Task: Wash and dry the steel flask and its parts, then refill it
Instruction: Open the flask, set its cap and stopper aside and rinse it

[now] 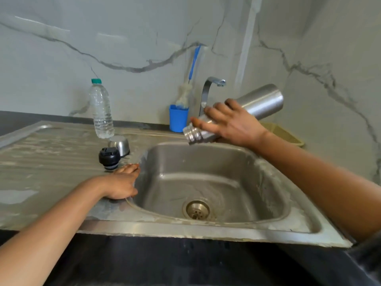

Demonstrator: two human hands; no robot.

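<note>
— What do we see at the sink (pixel 268 182)?

— Our right hand (pixel 231 124) has its fingers wrapped round the neck end of the steel flask (pixel 261 104). We hold it over the basin's far edge, tilted, with its open threaded mouth pointing down and left and its base raised to the right.

— And our left hand (pixel 121 183)?

— It rests on the sink's left rim with its fingers loose and nothing in them.

— Where are the flask's parts?

— On the wet draining board (pixel 51 153), just beyond the left hand, are the black stopper (pixel 109 157) and the steel cup (pixel 119 144) (mouth down). A plastic water bottle (pixel 101 112) stands behind them. Further back are the tap (pixel 210 89) and a brush (pixel 185 96) in a blue holder (pixel 178 118).
</note>
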